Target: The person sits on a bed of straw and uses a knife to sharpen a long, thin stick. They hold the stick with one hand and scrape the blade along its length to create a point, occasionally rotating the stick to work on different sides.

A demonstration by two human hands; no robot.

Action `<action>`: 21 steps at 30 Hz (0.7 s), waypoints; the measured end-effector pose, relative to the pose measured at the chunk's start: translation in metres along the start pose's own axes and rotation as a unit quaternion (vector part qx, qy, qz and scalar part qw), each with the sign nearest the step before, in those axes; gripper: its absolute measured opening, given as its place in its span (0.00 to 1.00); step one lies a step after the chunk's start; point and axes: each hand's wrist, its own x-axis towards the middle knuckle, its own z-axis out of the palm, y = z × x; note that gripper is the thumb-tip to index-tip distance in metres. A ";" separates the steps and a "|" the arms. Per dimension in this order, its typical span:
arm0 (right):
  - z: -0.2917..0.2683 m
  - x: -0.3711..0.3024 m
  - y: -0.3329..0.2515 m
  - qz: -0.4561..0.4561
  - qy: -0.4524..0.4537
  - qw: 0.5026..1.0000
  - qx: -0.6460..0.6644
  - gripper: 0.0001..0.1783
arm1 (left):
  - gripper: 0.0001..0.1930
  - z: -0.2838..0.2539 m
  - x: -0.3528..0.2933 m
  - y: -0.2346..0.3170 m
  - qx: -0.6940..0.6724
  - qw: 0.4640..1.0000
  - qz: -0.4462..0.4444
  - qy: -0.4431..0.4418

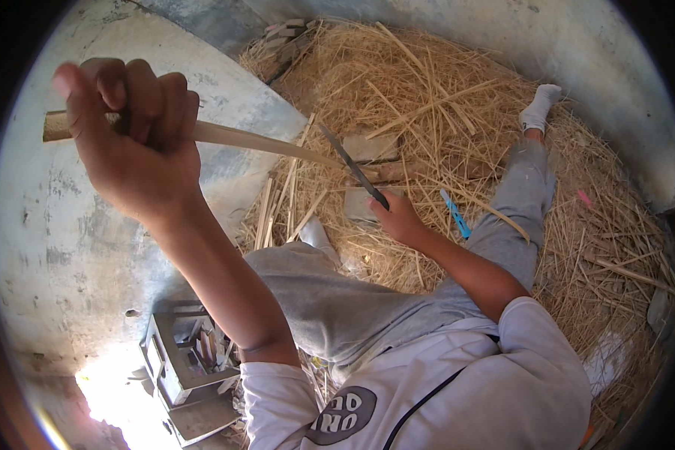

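Note:
My left hand is raised high at the left, its fingers wrapped round a long, flat strip that looks like split bamboo. One squared end of the strip sticks out past the thumb side, and the rest slants down toward the middle. There a knife with a long dark blade crosses the strip's lower end; whether the edge touches it I cannot tell. Low between my legs, my right hand is closed round the knife's handle end.
Straw-like shavings cover the floor between pale walls. Two flat bricks lie between my feet. A blue cutter and a curved strip lie by my right leg. Loose strips rest by my left foot, and a boxy frame stands lower left.

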 end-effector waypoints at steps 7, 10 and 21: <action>-0.043 -0.017 -0.100 -0.154 0.148 0.961 0.178 0.17 | 0.17 0.013 0.007 -0.013 0.128 0.986 0.041 0.096; -0.003 -0.007 -0.035 -0.202 0.221 0.932 0.206 0.16 | 0.20 0.016 0.016 -0.017 0.110 0.986 0.049 0.111; -0.039 -0.009 -0.106 -0.069 -0.004 0.997 -0.021 0.26 | 0.23 -0.003 0.025 -0.019 0.037 0.994 0.041 0.092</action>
